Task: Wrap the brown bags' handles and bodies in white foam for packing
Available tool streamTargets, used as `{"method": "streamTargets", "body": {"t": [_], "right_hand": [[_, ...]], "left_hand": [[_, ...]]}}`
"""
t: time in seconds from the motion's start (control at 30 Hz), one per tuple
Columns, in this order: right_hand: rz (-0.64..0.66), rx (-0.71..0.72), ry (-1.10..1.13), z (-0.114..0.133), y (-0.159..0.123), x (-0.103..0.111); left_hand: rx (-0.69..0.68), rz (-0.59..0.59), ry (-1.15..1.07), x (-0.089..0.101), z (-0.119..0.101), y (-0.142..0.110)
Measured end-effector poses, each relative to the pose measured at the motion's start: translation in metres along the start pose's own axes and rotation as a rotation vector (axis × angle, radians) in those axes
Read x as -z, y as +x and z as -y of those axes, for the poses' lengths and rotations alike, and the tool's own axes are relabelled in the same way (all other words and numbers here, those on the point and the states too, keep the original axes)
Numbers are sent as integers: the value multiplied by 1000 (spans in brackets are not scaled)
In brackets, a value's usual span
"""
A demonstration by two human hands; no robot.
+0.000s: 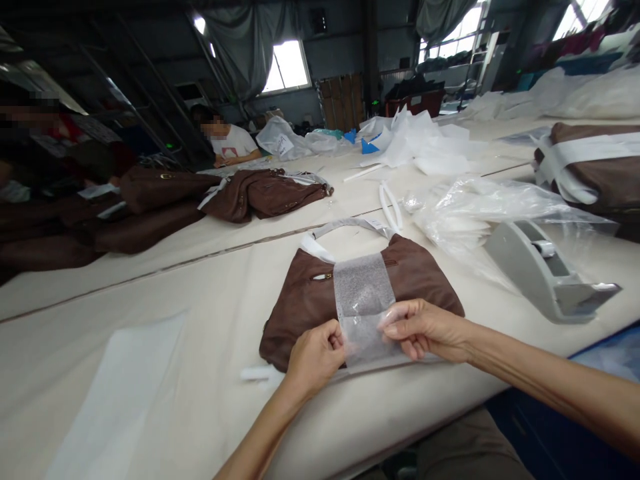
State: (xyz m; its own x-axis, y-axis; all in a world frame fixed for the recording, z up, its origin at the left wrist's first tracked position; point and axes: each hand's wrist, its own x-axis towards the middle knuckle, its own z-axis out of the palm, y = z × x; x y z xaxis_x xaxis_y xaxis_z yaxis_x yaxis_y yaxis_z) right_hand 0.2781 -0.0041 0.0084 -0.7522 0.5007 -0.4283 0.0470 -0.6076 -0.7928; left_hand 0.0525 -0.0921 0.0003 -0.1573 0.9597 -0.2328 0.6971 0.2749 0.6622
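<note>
- The right hand (420, 328) pinches the paper band (364, 287) between thumb and forefinger, near the band's lower right side; its other fingers are curled below.
- The left hand (319, 352) has its fingers curled and drawn together at the band's lower left edge, pinching it there; the fingertips are partly hidden.
- The band is thin, whitish and see-through, and runs down the middle of the brown handbag (300, 293), with a shiny patch between the hands.
- The handbag lies on the pale table (215, 347), near its front edge, directly in front of the person.
- A small zip (323, 276) shows just left of the band, and the handle (345, 225), covered in pale wrapping, arches behind the handbag.
- A white loop (391, 205) lies just behind the handle.
- To the right stands a grey tape dispenser (520, 270), with clear plastic (465, 200) behind it and a wrapped brown bag (590, 163) beyond.
- To the left lies a white sheet (120, 393), well apart from the handbag.
- Farther back are a loose brown bag (270, 193), a pile of brown bags (150, 213) and crumpled white paper (425, 143).
- Across the table is a co-worker in a white shirt (233, 142).
</note>
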Motion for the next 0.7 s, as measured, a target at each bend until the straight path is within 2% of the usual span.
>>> {"method": "streamTargets", "body": {"t": [0.07, 0.13, 0.23, 0.33, 0.4, 0.5, 0.6, 0.7], "right_hand": [[23, 62, 23, -4, -2, 2], [43, 33, -23, -3, -4, 3], [103, -54, -204, 3, -6, 1], [149, -37, -439, 9, -11, -4], [130, 90, -688, 10, -20, -7], [151, 436, -1046, 7, -39, -10], [180, 710, -1171, 3, -50, -10], [117, 844, -1173, 0, -48, -10]], "left_hand": [[12, -1, 12, 0, -3, -1], [28, 1, 22, 1, -6, -2], [42, 21, -1, 1, -8, -2], [43, 27, -50, 0, -7, -3], [25, 32, -116, 1, -5, -3], [-20, 66, -231, 3, -1, -3], [-37, 105, -274, 7, -1, -3], [-68, 151, -284, 11, -2, -4]]}}
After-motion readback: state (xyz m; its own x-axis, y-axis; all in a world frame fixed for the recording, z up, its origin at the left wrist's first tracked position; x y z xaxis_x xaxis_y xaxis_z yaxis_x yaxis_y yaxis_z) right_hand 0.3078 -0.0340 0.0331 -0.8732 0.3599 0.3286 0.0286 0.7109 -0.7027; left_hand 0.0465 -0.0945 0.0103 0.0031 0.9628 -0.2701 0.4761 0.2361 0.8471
